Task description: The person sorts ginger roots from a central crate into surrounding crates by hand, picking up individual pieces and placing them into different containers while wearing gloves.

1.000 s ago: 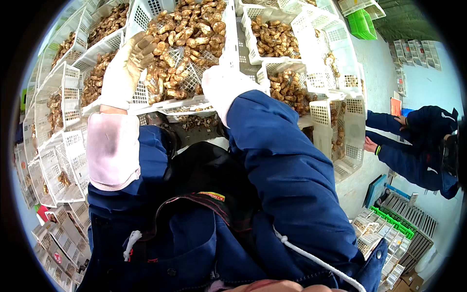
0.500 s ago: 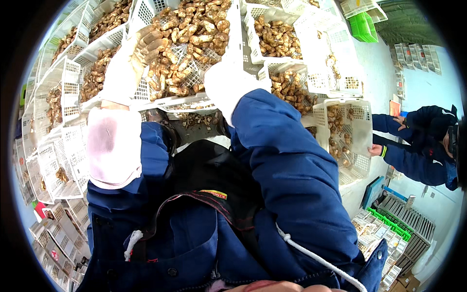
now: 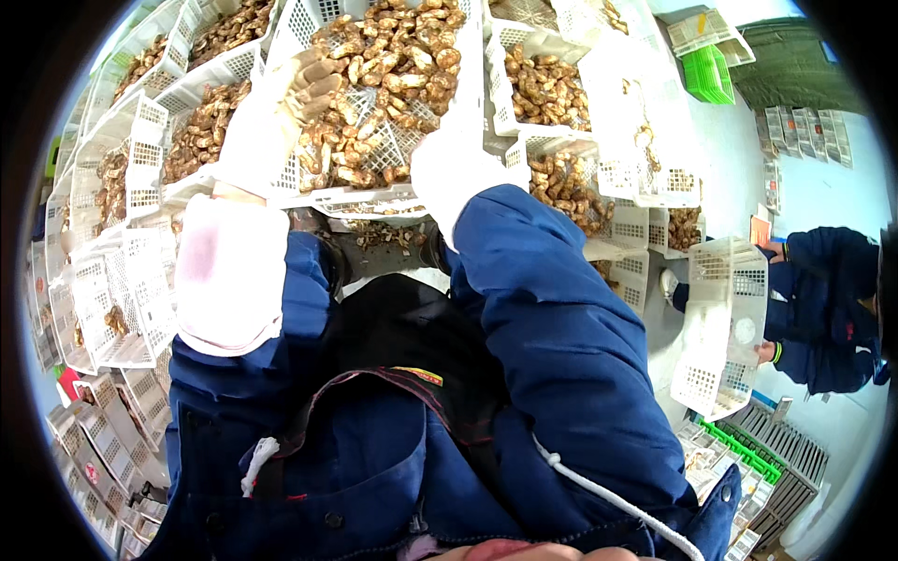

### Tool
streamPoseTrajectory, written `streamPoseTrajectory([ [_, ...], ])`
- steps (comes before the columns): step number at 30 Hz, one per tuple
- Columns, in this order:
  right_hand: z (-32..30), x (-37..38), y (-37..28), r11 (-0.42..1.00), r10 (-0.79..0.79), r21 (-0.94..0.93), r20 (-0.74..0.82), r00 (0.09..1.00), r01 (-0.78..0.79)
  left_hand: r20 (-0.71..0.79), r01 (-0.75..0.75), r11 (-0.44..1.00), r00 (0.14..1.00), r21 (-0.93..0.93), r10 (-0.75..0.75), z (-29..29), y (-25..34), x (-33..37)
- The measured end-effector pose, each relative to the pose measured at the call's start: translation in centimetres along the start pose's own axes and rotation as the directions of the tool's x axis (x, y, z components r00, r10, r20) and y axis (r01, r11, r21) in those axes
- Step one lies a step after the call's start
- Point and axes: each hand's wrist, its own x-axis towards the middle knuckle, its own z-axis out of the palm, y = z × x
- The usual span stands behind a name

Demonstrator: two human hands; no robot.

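A white plastic crate [image 3: 360, 196] full of brown-and-cream mushrooms [image 3: 412, 70] stands in front of me. My left hand [image 3: 304, 93], in a pale glove stained brown at the fingers, is at the crate's left side. Its fingers are stretched out and apart over the mushrooms. On the near right side of the same crate is my right hand [image 3: 458, 164], in a white glove. Glare and my sleeve hide its fingers, so what it grips cannot be told. In the crate's lower half, bare mesh shows between the mushrooms.
More mushroom crates stand left [image 3: 140, 196] and right [image 3: 547, 131]. On the right a co-worker [image 3: 823, 309] holds a tilted white crate [image 3: 720, 327]. A green crate [image 3: 706, 75] is at the far right. Mushroom scraps [image 3: 383, 234] lie below my crate.
The co-worker's crate has moved right, away from the neighbouring crates, and tilted on edge. Mushrooms no longer show in it. My hands stay at the same places on my crate; the view has shifted slightly.
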Motion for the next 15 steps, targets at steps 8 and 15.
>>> streamPoseTrajectory([
  [8,2.3,5.2,-3.5,0.947,0.115,-0.318,0.227,0.967,-0.038,-0.018,0.004,1.000,1.000,-0.020,-0.004,1.0,-0.2,0.3],
  [15,2.2,5.6,-4.3,0.932,0.137,-0.359,0.237,0.962,-0.044,-0.013,0.005,0.999,1.000,-0.054,-0.005,0.2,-0.2,0.5],
])
